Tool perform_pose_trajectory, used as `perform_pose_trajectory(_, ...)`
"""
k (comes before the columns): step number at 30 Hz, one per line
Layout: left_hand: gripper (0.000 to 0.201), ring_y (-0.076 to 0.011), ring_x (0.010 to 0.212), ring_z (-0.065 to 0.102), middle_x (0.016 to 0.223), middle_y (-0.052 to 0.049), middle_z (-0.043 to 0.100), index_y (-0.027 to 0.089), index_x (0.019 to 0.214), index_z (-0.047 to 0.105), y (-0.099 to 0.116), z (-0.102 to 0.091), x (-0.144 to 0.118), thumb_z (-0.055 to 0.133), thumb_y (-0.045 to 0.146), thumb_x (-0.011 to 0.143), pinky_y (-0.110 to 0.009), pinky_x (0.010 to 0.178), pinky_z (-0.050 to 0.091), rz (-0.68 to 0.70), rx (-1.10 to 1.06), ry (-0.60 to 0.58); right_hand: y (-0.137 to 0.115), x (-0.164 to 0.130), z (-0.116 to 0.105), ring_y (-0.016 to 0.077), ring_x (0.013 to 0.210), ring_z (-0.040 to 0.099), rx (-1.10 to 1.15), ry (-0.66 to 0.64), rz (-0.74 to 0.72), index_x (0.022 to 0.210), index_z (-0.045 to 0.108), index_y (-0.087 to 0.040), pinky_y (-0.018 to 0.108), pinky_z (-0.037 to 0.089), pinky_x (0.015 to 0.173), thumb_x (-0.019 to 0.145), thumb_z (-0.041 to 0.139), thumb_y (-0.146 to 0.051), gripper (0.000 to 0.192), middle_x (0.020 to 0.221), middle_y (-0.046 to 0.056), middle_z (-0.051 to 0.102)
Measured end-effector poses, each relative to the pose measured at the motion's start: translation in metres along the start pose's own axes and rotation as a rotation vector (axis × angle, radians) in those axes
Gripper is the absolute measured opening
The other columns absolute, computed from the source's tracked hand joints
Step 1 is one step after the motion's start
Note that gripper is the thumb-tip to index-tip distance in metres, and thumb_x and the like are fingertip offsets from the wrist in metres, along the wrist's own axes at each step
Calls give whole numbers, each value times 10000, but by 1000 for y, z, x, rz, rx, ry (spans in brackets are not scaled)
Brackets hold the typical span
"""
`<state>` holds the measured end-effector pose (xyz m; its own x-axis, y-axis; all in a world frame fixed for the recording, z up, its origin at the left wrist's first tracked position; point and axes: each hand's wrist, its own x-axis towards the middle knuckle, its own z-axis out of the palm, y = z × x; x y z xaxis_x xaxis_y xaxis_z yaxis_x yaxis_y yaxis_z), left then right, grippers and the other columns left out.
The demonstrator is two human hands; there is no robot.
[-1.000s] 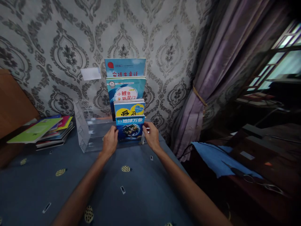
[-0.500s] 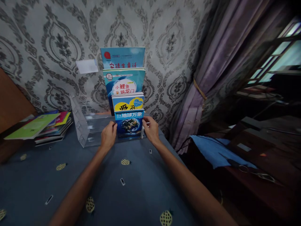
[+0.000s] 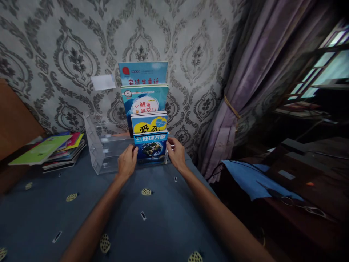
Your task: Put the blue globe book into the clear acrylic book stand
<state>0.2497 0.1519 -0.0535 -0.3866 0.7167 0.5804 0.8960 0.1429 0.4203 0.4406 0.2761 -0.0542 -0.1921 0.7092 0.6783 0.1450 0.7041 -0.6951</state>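
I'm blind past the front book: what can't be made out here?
Head view only:
- Lower covers of the three rear books: hidden by the books in front.
- Earth book side edges: covered by left hand and right hand.
- Stack titles: too small.

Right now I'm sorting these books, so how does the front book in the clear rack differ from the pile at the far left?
The front book stands upright in the clear rack, held at its edges by the left hand and right hand; the pile lies flat on the table, untouched. The front book is one dark blue Earth cover; the pile is several, topped by green. Both are thin, colourful books.
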Motion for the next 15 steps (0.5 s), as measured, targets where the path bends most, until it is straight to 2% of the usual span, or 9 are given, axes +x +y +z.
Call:
perform_pose_trajectory(9, 216, -221, 866, 670, 969, -64, 726, 217, 992, 585, 5, -5, 0, 403, 319, 1046, -285, 660, 357, -26, 23, -9, -2, 0, -2, 239, 864, 686, -6, 15, 7, 1072, 683, -168, 372, 565, 738, 908, 494, -358, 314, 1031, 117, 745)
perform_pose_trajectory(15, 231, -237, 862, 686, 962, -67, 730, 216, 1019, 584, 7, -9, 0, 404, 358, 1038, -296, 675, 400, -38, -9, 29, -7, 2, -5, 237, 844, 676, -8, 43, 16, 1116, 676, -149, 371, 559, 730, 916, 495, -378, 354, 995, 117, 736)
